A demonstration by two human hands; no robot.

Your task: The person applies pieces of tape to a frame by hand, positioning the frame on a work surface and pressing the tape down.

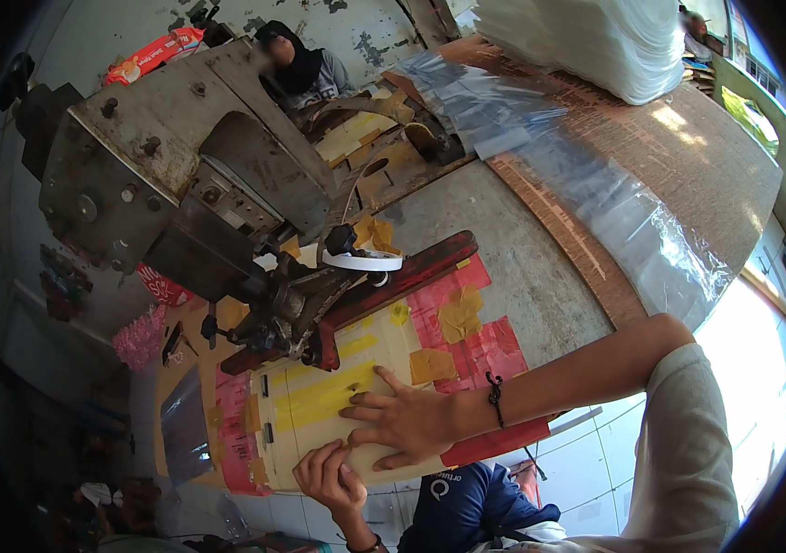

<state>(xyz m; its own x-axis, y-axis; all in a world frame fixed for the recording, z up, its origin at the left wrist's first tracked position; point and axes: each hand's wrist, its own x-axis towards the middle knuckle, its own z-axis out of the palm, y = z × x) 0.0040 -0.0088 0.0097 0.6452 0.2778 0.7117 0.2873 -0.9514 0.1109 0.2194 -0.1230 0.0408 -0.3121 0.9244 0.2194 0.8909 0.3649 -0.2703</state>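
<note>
My right hand (pixel 402 422) lies flat with its fingers spread on a cream-coloured board (pixel 310 442) banded with yellow tape (pixel 319 398). At the board's near edge my left hand (pixel 328 477) has its fingers curled in towards the thumb, close to the right fingertips. Whatever the left fingers may hold is hidden. Pink-red sheeting (pixel 236 433) and brown tape patches (pixel 432 366) flank the board. Just beyond the hands stands a heavy grey press-like machine (pixel 135 147), with a dark red bar (pixel 402 276) crossing low over the board.
A clear plastic sheet (pixel 188 426) lies left of the board. On the right, a brown wooden table (pixel 688 157) carries a long strip of clear film (pixel 633 221) and a tall stack of translucent sheets (pixel 586 41). Another person (pixel 324 78) is behind the machine.
</note>
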